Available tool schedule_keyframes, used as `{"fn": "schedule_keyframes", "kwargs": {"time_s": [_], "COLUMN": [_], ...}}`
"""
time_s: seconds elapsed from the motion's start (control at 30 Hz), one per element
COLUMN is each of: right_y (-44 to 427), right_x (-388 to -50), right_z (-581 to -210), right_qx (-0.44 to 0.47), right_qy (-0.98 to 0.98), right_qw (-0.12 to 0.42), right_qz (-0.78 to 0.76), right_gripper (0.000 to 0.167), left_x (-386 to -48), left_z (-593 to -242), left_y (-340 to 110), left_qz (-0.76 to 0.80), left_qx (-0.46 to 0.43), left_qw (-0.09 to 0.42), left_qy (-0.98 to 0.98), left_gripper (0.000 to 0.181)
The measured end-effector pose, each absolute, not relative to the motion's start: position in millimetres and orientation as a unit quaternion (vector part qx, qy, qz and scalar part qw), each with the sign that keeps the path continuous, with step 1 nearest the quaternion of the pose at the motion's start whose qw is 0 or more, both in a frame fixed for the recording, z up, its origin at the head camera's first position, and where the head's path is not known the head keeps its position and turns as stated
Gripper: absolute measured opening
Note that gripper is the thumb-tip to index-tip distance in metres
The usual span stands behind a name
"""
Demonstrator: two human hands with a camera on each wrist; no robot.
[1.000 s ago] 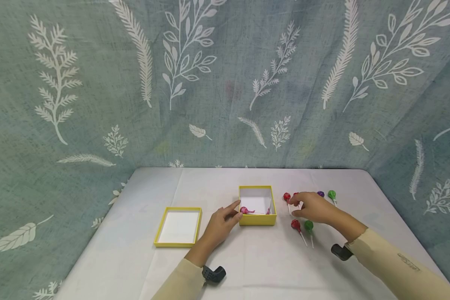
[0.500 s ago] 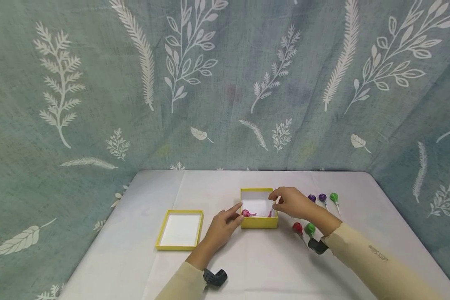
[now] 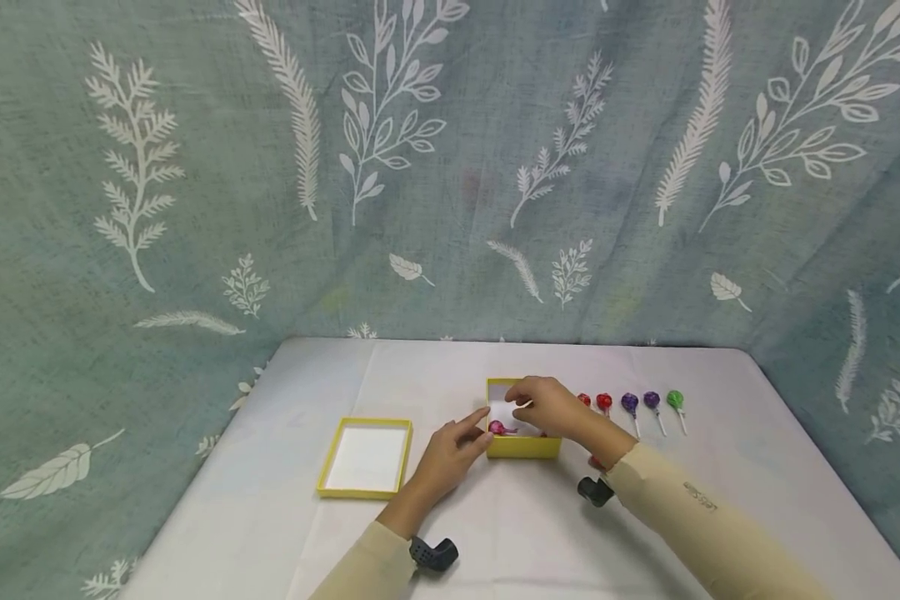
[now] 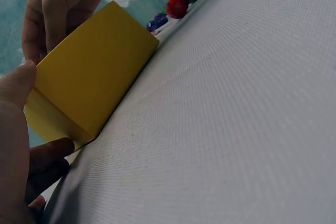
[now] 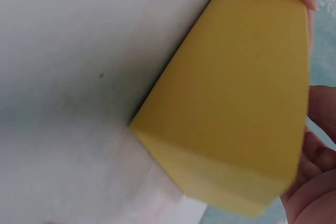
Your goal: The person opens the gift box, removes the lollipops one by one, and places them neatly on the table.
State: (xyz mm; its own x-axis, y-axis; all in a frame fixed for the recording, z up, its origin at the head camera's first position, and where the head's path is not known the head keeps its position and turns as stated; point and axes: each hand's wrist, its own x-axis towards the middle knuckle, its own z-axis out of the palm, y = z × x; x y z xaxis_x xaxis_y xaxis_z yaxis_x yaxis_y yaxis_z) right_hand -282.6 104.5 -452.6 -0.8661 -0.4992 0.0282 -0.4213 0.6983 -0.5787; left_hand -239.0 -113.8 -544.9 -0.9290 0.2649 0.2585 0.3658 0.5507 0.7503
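Box (image 3: 523,448) gets a visitor on head cam: R hand (image 3: 551,408) is in over it now, vs. by the red lollipops (image 3: 604,401) 1 sec ago & at the R rim half a sec ago! Its grip: fingers bent, thumb near the index; can't tell if anything's held. L hand (image 3: 446,454): same spot as prev., fingers loosely extended, tips touching box's L side, not wrapped round. Both far-row reds show again, next to 2 purple lollipops (image 3: 629,402) & a green lollipop (image 3: 675,398), R of box. Box sits mid-tabletop (image 3: 540,533), yellow outside, white inside, w/ a pink lollipop (image 3: 497,427) lying near its L side. Lid (image 3: 366,458) flat, further L.

L wrist cam: box close up, plain yellow walls, bottom edge on tabletop; L fingers at the corner, R hand behind the top edge.

R wrist cam: big smooth yellow wall; L fingertips at far corner, R hand partly seen past the top edge.
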Motion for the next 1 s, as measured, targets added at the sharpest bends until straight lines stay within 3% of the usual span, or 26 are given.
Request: {"fn": "schedule_keyframes", "kwargs": {"time_s": [0.4, 0.73, 1.0], "right_y": [84, 75, 76], "right_x": [-297, -300, -300], "right_z": [-470, -477, -476], "right_qx": [-0.289, -0.300, -0.278], "right_qy": [0.923, 0.915, 0.914], "right_qw": [0.125, 0.169, 0.184], "right_qz": [-0.221, -0.208, -0.232], "right_gripper": [0.025, 0.005, 0.008], "left_x": [-238, -236, -240], "left_z": [-543, -549, -545], "left_y": [-113, -114, -113], "left_qz": [-0.438, -0.441, -0.441], "left_qx": [-0.188, -0.180, -0.192], "left_qw": [0.067, 0.064, 0.073], "left_qy": [-0.877, -0.877, -0.874], "left_gripper": [0.053, 0.052, 0.052]}}
